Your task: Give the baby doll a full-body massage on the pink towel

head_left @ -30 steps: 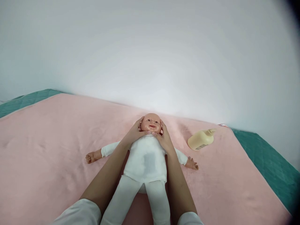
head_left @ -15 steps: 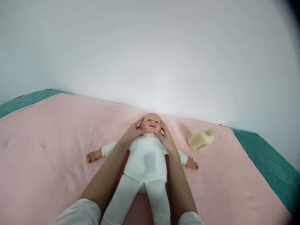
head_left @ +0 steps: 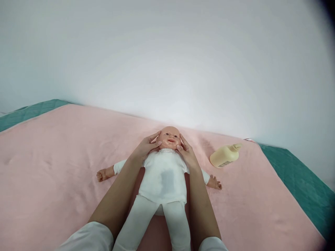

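Note:
A baby doll [head_left: 162,170] in a white top and white leggings lies on its back, arms spread to both sides. My left hand [head_left: 148,145] cups the doll's head on the left, its thumb against the cheek and its fingers along the side. On the right, my right hand [head_left: 186,152] holds the head the same way, with the thumb near the jaw. A greyish patch marks the belly of the doll's top. Parts of my fingers are hidden beside and behind the head.
A pale yellow pump bottle [head_left: 224,156] lies on its side to the right of the doll. Beneath everything spreads a pink blanket [head_left: 62,157], over a green quilted cover [head_left: 295,170] that shows at both sides. A white wall [head_left: 167,62] rises behind.
Both thumbs have moved outward and slightly up from the doll's chin, the left one to the cheek. The other fingers stay along the sides of the head. The bottle has not moved.

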`<state>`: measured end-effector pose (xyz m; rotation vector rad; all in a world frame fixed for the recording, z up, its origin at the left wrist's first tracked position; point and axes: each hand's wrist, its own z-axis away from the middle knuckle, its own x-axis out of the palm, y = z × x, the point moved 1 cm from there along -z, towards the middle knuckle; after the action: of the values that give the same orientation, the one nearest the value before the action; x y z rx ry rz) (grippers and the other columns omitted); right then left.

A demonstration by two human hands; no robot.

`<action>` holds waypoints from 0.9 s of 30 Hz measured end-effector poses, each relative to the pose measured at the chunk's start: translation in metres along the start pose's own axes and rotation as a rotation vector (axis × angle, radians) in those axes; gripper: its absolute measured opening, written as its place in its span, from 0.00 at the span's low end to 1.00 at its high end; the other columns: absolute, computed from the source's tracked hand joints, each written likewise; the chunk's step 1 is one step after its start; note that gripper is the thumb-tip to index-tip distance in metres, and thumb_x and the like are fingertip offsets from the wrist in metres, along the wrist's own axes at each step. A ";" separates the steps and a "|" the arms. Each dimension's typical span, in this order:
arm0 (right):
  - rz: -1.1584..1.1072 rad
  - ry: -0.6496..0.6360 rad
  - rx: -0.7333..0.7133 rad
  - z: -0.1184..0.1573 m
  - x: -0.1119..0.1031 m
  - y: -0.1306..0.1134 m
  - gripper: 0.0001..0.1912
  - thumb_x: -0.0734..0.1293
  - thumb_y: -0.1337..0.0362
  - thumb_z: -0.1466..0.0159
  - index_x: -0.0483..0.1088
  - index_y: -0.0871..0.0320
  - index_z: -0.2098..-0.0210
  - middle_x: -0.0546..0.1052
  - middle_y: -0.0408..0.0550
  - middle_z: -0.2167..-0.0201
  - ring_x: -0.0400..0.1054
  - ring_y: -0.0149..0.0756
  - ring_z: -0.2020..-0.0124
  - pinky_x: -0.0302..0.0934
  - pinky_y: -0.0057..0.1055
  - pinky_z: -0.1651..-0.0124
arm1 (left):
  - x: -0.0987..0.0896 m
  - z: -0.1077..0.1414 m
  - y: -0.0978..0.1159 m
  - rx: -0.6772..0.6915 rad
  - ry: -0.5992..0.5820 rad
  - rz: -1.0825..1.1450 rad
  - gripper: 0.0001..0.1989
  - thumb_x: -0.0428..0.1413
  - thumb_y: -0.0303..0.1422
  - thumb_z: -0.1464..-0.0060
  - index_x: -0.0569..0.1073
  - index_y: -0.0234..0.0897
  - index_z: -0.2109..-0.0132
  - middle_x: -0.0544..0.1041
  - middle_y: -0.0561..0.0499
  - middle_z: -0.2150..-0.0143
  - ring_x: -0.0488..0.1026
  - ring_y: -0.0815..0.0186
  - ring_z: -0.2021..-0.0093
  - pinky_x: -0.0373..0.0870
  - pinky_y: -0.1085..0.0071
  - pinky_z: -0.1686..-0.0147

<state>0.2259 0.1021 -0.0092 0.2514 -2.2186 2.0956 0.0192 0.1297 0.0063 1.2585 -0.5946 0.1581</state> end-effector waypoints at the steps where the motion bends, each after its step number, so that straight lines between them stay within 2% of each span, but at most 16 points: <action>1: -0.016 -0.009 0.005 0.000 0.000 0.001 0.44 0.73 0.49 0.43 0.54 0.49 0.32 0.64 0.46 0.34 0.56 0.44 0.31 0.52 0.50 0.31 | 0.000 0.000 0.000 -0.002 -0.011 0.002 0.50 0.71 0.32 0.59 0.58 0.39 0.31 0.73 0.39 0.40 0.75 0.51 0.46 0.72 0.57 0.44; 10: -0.020 -0.009 0.010 0.001 0.000 -0.001 0.45 0.73 0.49 0.44 0.54 0.51 0.32 0.63 0.48 0.34 0.57 0.44 0.32 0.55 0.50 0.32 | 0.001 0.001 0.002 0.012 -0.019 -0.059 0.52 0.72 0.35 0.60 0.58 0.41 0.31 0.69 0.38 0.36 0.73 0.50 0.43 0.72 0.56 0.44; 14: -0.040 -0.016 0.022 0.005 0.008 -0.010 0.49 0.76 0.51 0.47 0.53 0.51 0.32 0.62 0.50 0.33 0.60 0.47 0.34 0.57 0.49 0.33 | 0.002 0.002 0.003 0.061 0.023 -0.174 0.53 0.72 0.36 0.61 0.57 0.43 0.30 0.63 0.40 0.32 0.68 0.49 0.38 0.70 0.57 0.42; 16: -0.068 -0.007 0.030 0.006 0.013 -0.014 0.52 0.77 0.53 0.50 0.52 0.51 0.32 0.62 0.51 0.33 0.62 0.48 0.35 0.59 0.49 0.34 | 0.005 0.003 0.003 0.073 0.056 -0.278 0.55 0.72 0.37 0.62 0.55 0.42 0.29 0.64 0.39 0.33 0.65 0.49 0.36 0.69 0.58 0.41; 20: -0.034 0.052 0.046 0.005 0.021 -0.012 0.56 0.78 0.55 0.52 0.49 0.51 0.31 0.64 0.53 0.35 0.65 0.50 0.38 0.61 0.51 0.35 | 0.016 0.007 0.004 0.091 0.046 -0.433 0.60 0.73 0.39 0.62 0.48 0.42 0.28 0.68 0.37 0.36 0.69 0.48 0.39 0.70 0.58 0.42; 27: 0.066 0.101 0.008 0.000 0.022 -0.005 0.56 0.79 0.54 0.54 0.51 0.51 0.32 0.60 0.53 0.32 0.64 0.51 0.37 0.60 0.51 0.34 | 0.026 0.013 0.008 0.149 0.057 -0.548 0.55 0.71 0.42 0.61 0.54 0.41 0.30 0.69 0.38 0.37 0.71 0.48 0.41 0.70 0.59 0.43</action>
<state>0.2056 0.1000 -0.0002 0.0726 -2.1898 2.1005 0.0336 0.1148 0.0282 1.5126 -0.1749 -0.2218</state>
